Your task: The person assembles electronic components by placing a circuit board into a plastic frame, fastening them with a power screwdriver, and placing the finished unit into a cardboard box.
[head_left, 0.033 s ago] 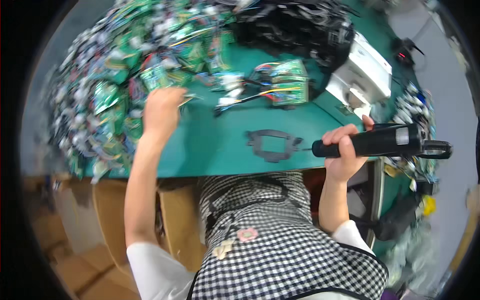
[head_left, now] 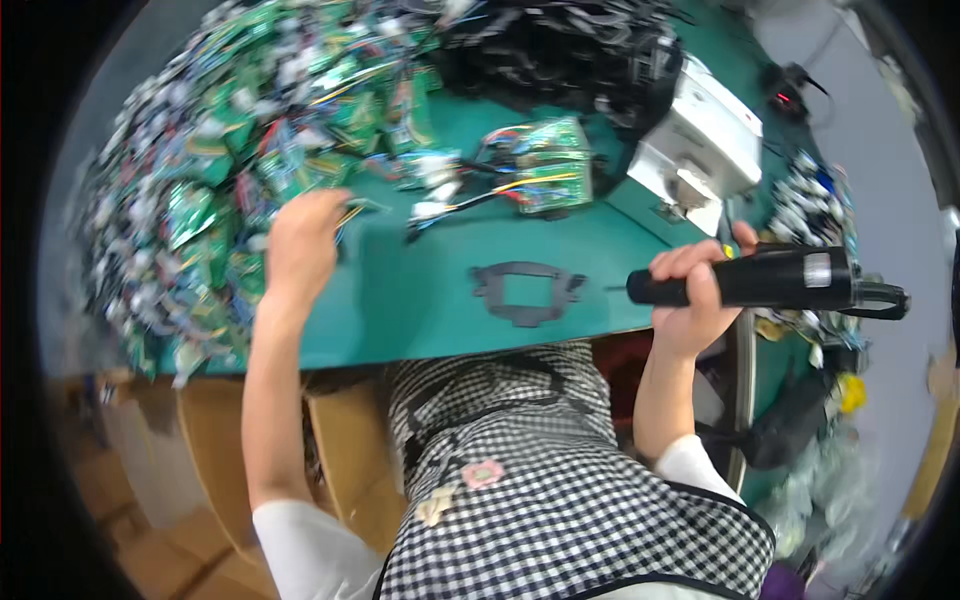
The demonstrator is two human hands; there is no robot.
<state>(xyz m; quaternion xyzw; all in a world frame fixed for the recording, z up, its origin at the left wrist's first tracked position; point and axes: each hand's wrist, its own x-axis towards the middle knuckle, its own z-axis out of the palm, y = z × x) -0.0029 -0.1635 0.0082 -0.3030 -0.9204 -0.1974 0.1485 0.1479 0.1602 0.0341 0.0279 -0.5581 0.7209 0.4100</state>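
My right hand (head_left: 692,295) is wrapped round a black electric screwdriver (head_left: 780,279). Its thin bit points left, a short gap from a dark grey plastic frame (head_left: 527,315) lying flat on the green table. My left hand (head_left: 303,240) is at the near right edge of a big heap of green circuit boards with wires (head_left: 215,160). Its fingers are closed, and a few thin wires (head_left: 350,212) show by the fingertips. Blur hides what they grip. Two wired circuit boards (head_left: 555,180) lie beyond the frame.
Black parts (head_left: 560,50) are piled at the far middle. A white box-shaped device (head_left: 700,135) stands behind my right hand. More cables and connectors (head_left: 815,205) lie at the right. Cardboard boxes (head_left: 345,450) sit below the table's front edge, at left.
The table scene has slid left in the view. My left hand has come slightly nearer to me. The gap between screwdriver bit and plastic frame has widened.
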